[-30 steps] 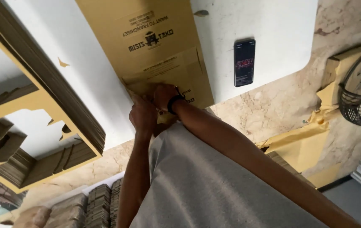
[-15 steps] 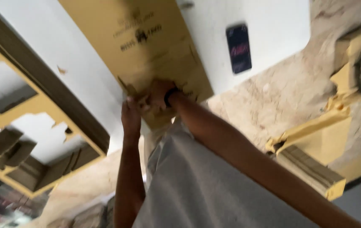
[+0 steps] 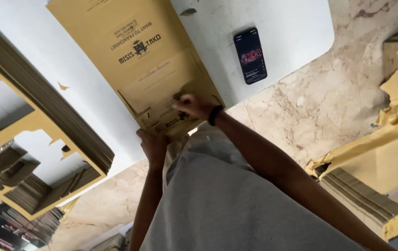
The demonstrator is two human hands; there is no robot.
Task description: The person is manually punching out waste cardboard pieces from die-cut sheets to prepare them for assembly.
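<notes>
A flat brown die-cut cardboard sheet (image 3: 134,60) with dark print lies on a white table (image 3: 292,28). My right hand (image 3: 194,104), with a black band at the wrist, presses its fingers down on the sheet's near flap. My left hand (image 3: 152,144) grips the sheet's near edge at the table's rim, fingers curled under it. My grey shirt fills the lower middle of the view.
A dark phone (image 3: 250,56) lies on the table right of the sheet. A tall stack of die-cut cardboard sheets (image 3: 36,139) stands at the left. More cardboard stacks and torn brown wrapping (image 3: 371,181) lie on the marble floor (image 3: 301,121) at the right.
My right hand has moved up onto the near flap and pressed it flat. My left hand has shifted to the sheet's near edge. The view has swung about.
</notes>
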